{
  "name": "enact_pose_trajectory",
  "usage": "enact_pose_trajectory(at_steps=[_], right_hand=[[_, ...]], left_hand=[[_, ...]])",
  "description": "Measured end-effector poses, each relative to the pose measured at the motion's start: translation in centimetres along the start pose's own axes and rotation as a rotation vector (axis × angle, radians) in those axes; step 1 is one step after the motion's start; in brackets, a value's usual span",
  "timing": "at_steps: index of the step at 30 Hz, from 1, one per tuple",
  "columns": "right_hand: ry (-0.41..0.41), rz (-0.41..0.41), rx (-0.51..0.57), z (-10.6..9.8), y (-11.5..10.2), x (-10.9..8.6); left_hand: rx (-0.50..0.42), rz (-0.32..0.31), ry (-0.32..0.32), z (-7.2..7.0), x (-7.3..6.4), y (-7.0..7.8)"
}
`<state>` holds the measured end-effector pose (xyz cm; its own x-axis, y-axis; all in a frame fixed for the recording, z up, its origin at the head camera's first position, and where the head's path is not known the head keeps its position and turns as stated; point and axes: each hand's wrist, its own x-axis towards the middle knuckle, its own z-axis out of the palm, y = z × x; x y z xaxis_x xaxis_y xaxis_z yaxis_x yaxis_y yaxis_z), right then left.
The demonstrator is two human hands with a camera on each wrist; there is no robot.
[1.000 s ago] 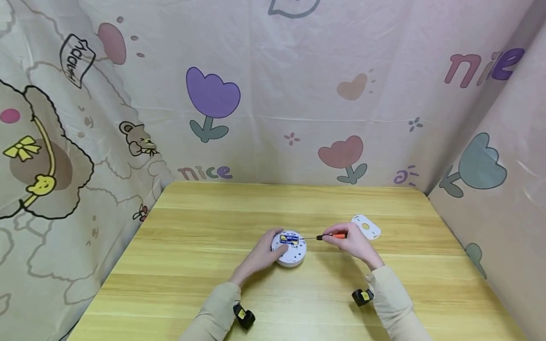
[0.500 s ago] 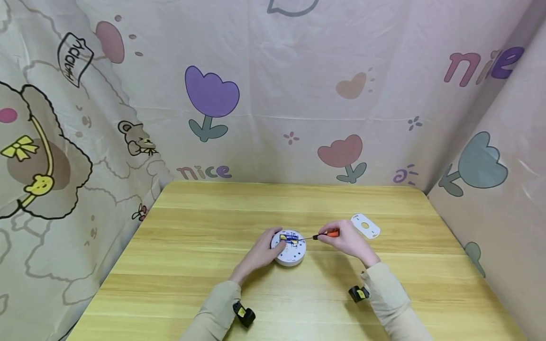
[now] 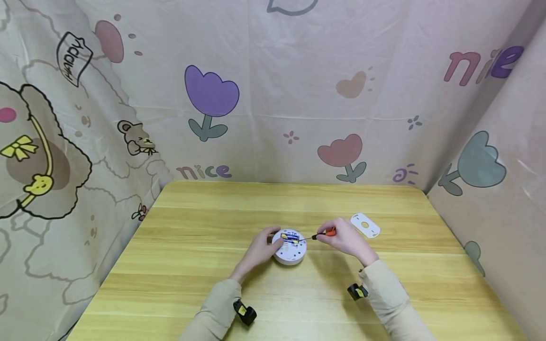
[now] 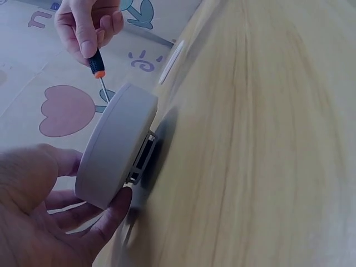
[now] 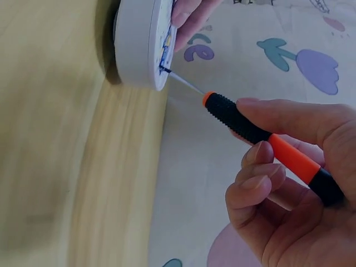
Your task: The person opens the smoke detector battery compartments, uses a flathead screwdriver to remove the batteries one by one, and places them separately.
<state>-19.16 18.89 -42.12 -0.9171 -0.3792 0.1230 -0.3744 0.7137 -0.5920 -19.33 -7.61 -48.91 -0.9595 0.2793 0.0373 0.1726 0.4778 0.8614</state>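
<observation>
My left hand (image 3: 258, 247) holds a round white device (image 3: 291, 256) by its left side, thumb on the face and fingers round the edge. Blue-and-yellow batteries (image 3: 290, 238) lie in an opened bay in that face. In the left wrist view the device (image 4: 118, 147) is tilted close over the table, with a dark slotted part (image 4: 142, 158) underneath. My right hand (image 3: 346, 237) pinches a screwdriver (image 5: 293, 158) with an orange-and-black handle. Its thin shaft points left, the tip right at the edge of the battery bay in the right wrist view.
A flat white oval plate (image 3: 365, 232) with a hole in its middle lies behind and to the right of my right hand. The wooden table (image 3: 204, 213) ends at a patterned cloth (image 3: 273, 90) at the back. Black cameras (image 3: 245, 313) sit on both wrists.
My right hand has moved left with the screwdriver, bringing its tip further over the device's face. My left thumb has shifted slightly up and left on the device.
</observation>
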Motion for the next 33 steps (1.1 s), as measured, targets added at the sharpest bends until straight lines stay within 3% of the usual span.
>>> enact_pose_trajectory(at_steps=[9,19,26,33], right_hand=[[0.006,0.025,-0.101,-0.2,-1.8,0.5],[0.010,0.065,-0.102,-0.1,-2.7,0.7],[0.010,0.049,-0.121,-0.3,-3.4,0.8],[-0.046,0.052,-0.102,-0.6,-3.8,1.7]], left_hand=[[0.029,-0.005,0.009,0.4,0.3,0.0],[0.025,-0.003,0.000,0.8,0.3,0.3],[0.013,-0.001,0.001,0.9,0.2,0.5],[0.019,-0.019,0.018,1.1,0.2,0.8]])
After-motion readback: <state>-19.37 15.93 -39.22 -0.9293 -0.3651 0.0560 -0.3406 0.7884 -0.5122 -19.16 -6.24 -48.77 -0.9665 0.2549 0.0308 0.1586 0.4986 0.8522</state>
